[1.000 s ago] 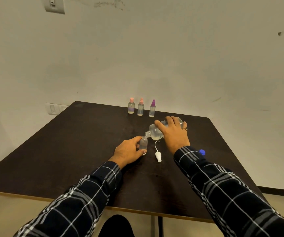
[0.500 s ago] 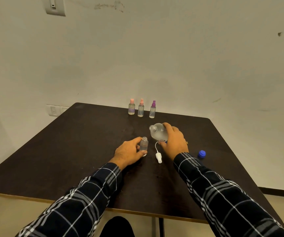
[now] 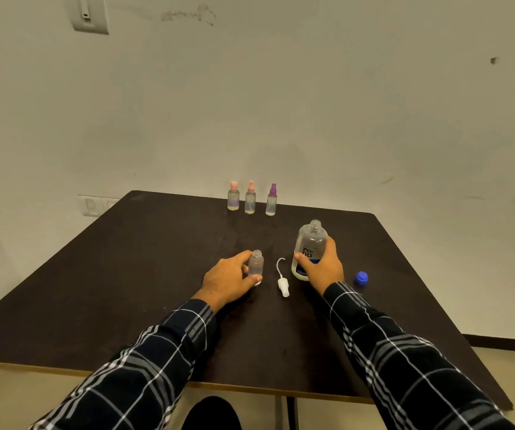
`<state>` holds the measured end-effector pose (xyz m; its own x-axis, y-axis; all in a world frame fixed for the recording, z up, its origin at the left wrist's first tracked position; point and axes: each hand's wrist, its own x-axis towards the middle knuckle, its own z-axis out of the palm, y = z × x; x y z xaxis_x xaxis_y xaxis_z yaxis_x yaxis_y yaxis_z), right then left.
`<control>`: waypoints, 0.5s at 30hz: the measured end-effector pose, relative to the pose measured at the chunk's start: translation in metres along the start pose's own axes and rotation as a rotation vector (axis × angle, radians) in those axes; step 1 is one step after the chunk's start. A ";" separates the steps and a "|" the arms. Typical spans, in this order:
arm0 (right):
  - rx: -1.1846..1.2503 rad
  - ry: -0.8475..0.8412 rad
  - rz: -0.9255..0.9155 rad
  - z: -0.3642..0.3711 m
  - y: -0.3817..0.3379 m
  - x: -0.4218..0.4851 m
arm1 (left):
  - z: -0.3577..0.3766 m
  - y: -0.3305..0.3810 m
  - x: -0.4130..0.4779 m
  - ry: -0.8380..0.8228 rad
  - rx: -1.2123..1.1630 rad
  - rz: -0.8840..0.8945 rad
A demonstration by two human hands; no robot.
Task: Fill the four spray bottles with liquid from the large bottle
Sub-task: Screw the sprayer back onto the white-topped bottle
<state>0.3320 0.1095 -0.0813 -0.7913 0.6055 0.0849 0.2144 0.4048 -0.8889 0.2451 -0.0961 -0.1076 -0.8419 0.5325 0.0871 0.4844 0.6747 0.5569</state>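
My left hand (image 3: 229,279) holds a small uncapped spray bottle (image 3: 256,264) upright on the dark table (image 3: 125,274). My right hand (image 3: 323,266) grips the large clear bottle (image 3: 310,243), which stands upright and open on the table to the right. Between the two bottles lies a white spray head (image 3: 282,282) with its thin tube. The large bottle's blue cap (image 3: 361,278) lies to the right of my right hand. Three capped spray bottles stand at the far edge: two with pink tops (image 3: 233,196) (image 3: 250,198) and one with a purple top (image 3: 271,200).
The table's far edge meets a pale wall. A wall socket plate (image 3: 93,205) sits left of the table's far corner. A dark shoe (image 3: 211,412) shows below the near edge.
My right hand has tipped the large bottle back from pouring over the small bottle and stood it upright on the table to the right. My left hand has stayed on the small bottle.
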 end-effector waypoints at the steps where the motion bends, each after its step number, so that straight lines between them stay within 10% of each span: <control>1: -0.014 -0.020 0.045 -0.002 0.002 0.001 | 0.000 0.000 0.000 -0.001 -0.001 0.001; 9: -0.298 0.235 0.109 0.002 0.013 -0.028 | 0.002 0.000 0.000 0.007 0.005 -0.003; 15: -0.657 -0.091 -0.103 0.022 0.006 -0.053 | 0.003 0.002 -0.001 0.012 0.001 -0.008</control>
<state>0.3627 0.0647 -0.1006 -0.8653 0.4930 0.0904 0.4165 0.8076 -0.4175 0.2476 -0.0943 -0.1092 -0.8485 0.5210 0.0927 0.4779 0.6792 0.5570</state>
